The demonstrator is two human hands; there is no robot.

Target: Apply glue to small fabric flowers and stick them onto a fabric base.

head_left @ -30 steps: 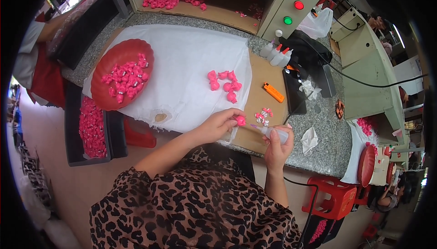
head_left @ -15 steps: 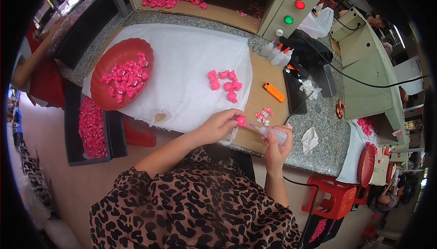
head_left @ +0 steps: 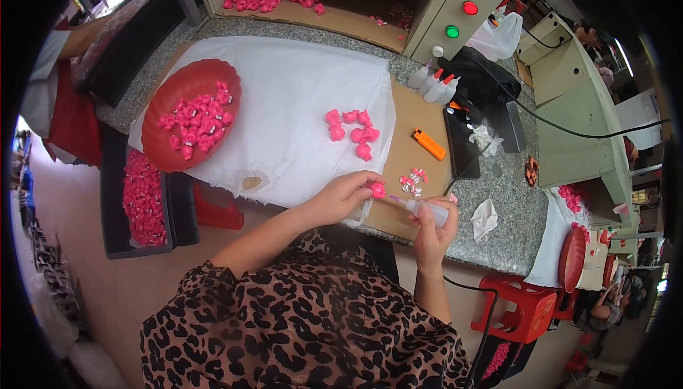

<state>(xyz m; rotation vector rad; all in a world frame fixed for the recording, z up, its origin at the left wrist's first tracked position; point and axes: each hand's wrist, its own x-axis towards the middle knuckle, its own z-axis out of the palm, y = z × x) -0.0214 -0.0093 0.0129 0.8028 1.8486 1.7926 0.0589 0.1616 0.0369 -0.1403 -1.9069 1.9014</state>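
Observation:
My left hand pinches a small pink figure over the table's near edge. In my right hand is a white squeeze bottle, its thin purple tip pointing left at the figure. Whether the tip touches it I cannot tell. Just beyond the bottle lie several small pink and silver-white pieces on brown cardboard. Several more pink figures sit on the white sheet farther off.
A red scalloped bowl of pink figures stands at the left, above a dark bin of pink pieces. An orange lighter, capped squeeze bottles and a crumpled tissue lie rightward. A grey machine lines the back.
My hands, the figure and the bottle stay nearly where they were. At the far left, a person's arm and red garment have shifted.

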